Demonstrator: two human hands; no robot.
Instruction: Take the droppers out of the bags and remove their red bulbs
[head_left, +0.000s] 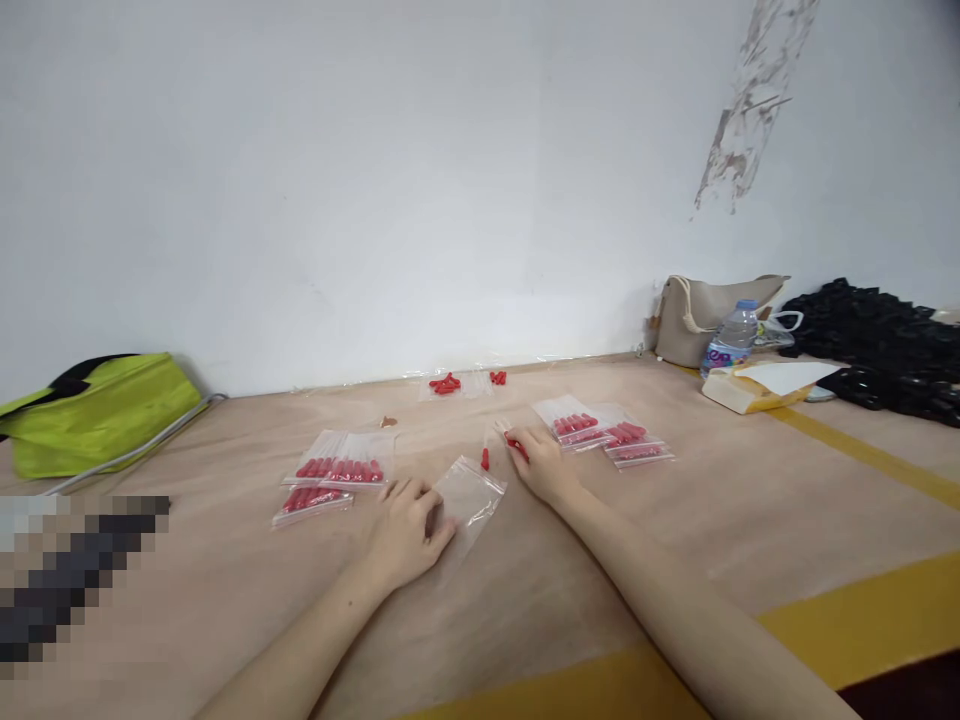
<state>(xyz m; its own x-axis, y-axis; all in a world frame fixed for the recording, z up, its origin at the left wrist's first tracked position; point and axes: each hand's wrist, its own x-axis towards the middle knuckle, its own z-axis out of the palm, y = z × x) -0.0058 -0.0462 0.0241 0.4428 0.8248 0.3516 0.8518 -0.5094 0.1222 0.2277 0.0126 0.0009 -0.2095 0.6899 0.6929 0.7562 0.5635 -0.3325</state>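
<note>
My left hand (409, 530) rests on the table and pinches the near end of an empty clear zip bag (471, 492). A single red cap (485, 459) lies at the bag's far end. My right hand (538, 464) lies just right of the bag, its fingers closed on a small red piece (514, 443). Filled bags of red pieces (337, 470) lie to the left of my left hand. More filled bags (600, 432) sit just right of my right hand. Loose red pieces (446, 383) lie on clear plastic near the wall.
A lime-green bag (97, 410) sits at the far left by the wall. At the right stand a beige bag (701, 315), a water bottle (731, 340), a paper-topped box (757, 385) and a pile of black parts (885, 345). Yellow stripes (862, 610) cross the table.
</note>
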